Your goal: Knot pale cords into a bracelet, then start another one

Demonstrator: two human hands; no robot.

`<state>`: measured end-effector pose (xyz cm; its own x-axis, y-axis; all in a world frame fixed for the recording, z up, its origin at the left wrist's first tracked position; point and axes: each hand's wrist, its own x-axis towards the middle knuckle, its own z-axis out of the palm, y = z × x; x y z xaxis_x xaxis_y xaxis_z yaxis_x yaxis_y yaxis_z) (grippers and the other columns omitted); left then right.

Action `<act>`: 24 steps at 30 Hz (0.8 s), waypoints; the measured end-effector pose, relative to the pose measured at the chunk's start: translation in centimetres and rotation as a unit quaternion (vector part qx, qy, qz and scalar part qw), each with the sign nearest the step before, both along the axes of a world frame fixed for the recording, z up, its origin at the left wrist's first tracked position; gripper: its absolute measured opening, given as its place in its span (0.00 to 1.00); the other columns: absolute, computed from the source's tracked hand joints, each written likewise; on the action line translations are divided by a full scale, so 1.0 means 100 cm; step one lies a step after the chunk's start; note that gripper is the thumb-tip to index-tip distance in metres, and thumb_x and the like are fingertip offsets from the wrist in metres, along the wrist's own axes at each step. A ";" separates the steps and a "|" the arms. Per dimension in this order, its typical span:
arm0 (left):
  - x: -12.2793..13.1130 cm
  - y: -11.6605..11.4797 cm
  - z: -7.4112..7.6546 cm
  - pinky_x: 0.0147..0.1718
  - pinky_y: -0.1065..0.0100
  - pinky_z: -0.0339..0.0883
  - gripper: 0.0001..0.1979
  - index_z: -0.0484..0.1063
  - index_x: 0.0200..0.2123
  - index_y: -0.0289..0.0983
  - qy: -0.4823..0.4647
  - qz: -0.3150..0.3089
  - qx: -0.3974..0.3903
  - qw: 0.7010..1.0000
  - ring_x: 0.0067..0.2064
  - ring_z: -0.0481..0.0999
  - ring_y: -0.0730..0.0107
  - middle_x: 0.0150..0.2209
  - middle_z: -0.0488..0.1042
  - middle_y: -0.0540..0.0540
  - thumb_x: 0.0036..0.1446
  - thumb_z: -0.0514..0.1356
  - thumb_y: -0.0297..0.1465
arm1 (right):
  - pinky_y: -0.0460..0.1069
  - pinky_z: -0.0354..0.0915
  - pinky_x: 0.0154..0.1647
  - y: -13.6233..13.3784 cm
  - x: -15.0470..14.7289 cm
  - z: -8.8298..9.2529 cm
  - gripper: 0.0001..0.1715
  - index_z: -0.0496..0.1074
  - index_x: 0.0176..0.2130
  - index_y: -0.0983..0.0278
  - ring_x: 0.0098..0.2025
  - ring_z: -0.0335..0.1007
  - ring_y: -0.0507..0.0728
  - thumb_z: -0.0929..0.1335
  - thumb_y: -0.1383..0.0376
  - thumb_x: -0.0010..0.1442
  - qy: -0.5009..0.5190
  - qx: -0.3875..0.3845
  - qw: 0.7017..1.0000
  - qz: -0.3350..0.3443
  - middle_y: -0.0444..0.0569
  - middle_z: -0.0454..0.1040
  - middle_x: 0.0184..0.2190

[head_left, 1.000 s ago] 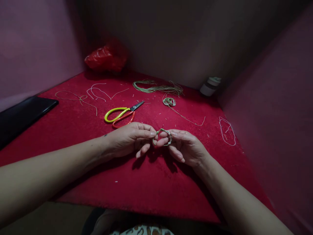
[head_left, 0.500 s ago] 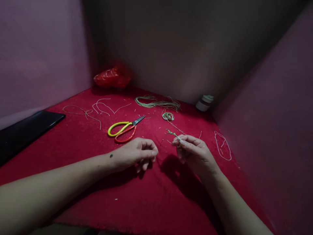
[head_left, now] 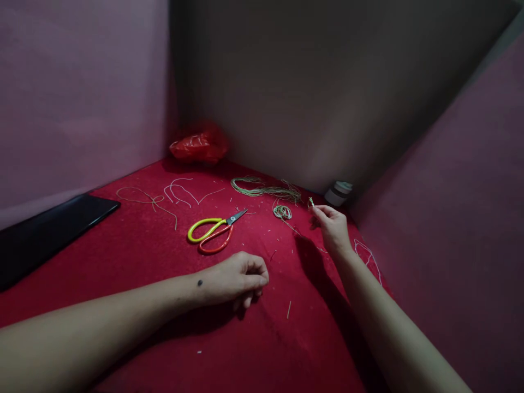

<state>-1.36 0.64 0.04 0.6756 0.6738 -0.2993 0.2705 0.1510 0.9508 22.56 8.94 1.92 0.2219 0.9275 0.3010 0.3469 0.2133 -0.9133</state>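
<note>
My right hand (head_left: 333, 226) reaches out over the far right of the red cloth. Its thumb and fingers pinch a small green-and-white knotted cord (head_left: 311, 202), whose end sticks up past the fingertips. Low over the cloth nearer to me, my left hand (head_left: 243, 279) is closed, fingers curled in with the thumb against them, and nothing shows in it. Scissors (head_left: 216, 232) with one yellow and one red handle lie just beyond the left hand. Left of the right hand are a small coiled braided cord (head_left: 282, 212) and a bundle of green threads (head_left: 266, 189).
Red cloth (head_left: 155, 284) covers the surface, with walls behind and beside it. A black flat object (head_left: 61, 232) lies at left, a red plastic bag (head_left: 199, 145) at the back. A small jar (head_left: 338, 193) stands at back right. Loose threads (head_left: 182, 191) and several snippets are scattered about.
My right hand has moved away from my left, forward and to the right, carrying the knotted cord. A short strand now shows on the cloth between the arms. The view has shifted slightly.
</note>
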 end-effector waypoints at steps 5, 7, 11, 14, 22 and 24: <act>-0.001 0.002 -0.008 0.14 0.78 0.58 0.05 0.62 0.29 0.35 -0.003 -0.012 0.006 1.000 0.16 0.64 0.81 0.21 0.66 0.53 0.52 0.52 0.31 | 0.46 0.61 0.22 0.038 0.000 -0.018 0.20 0.72 0.33 0.70 0.20 0.63 0.51 0.65 0.55 0.52 -0.093 -0.022 0.995 -0.002 0.46 0.68 0.19; -0.001 0.002 -0.007 0.14 0.79 0.58 0.05 0.62 0.29 0.35 -0.003 -0.012 0.006 1.000 0.16 0.64 0.81 0.20 0.65 0.54 0.52 0.52 0.32 | 0.46 0.61 0.26 0.046 -0.001 -0.026 0.15 0.73 0.31 0.68 0.24 0.65 0.52 0.66 0.58 0.51 -0.147 -0.026 0.989 0.010 0.47 0.70 0.22; -0.001 0.001 -0.002 0.14 0.79 0.56 0.07 0.63 0.28 0.35 0.009 -0.011 0.003 1.000 0.16 0.63 0.80 0.17 0.64 0.55 0.53 0.52 0.33 | 0.45 0.61 0.35 0.053 -0.004 -0.037 0.09 0.75 0.29 0.65 0.32 0.66 0.52 0.69 0.70 0.43 -0.252 -0.029 0.966 0.057 0.47 0.72 0.30; -0.001 0.002 -0.002 0.14 0.79 0.56 0.06 0.63 0.28 0.35 0.014 -0.015 -0.001 1.000 0.16 0.63 0.79 0.16 0.64 0.55 0.53 0.52 0.32 | 0.46 0.60 0.37 0.056 -0.006 -0.041 0.09 0.75 0.31 0.66 0.33 0.65 0.51 0.68 0.70 0.45 -0.307 -0.027 0.949 0.062 0.48 0.70 0.32; 0.000 0.004 -0.011 0.13 0.78 0.59 0.05 0.62 0.30 0.35 -0.005 -0.014 -0.005 1.000 0.16 0.63 0.80 0.20 0.65 0.53 0.50 0.51 0.30 | 0.45 0.56 0.31 0.066 -0.006 -0.047 0.06 0.72 0.25 0.66 0.30 0.62 0.51 0.67 0.66 0.49 -0.370 -0.029 0.928 0.023 0.48 0.70 0.29; 0.000 0.004 -0.011 0.13 0.78 0.59 0.05 0.62 0.30 0.35 -0.009 -0.015 -0.007 1.000 0.17 0.64 0.81 0.22 0.65 0.53 0.50 0.51 0.30 | 0.45 0.56 0.30 0.067 -0.004 -0.049 0.08 0.71 0.24 0.67 0.29 0.63 0.52 0.67 0.64 0.49 -0.364 -0.032 0.931 0.010 0.48 0.70 0.26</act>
<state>-1.36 1.00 -1.09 0.7004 0.6494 -0.2960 0.2579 0.1564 0.9534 22.16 15.64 -2.98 -0.0368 0.9502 0.3095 0.8757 0.1799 -0.4482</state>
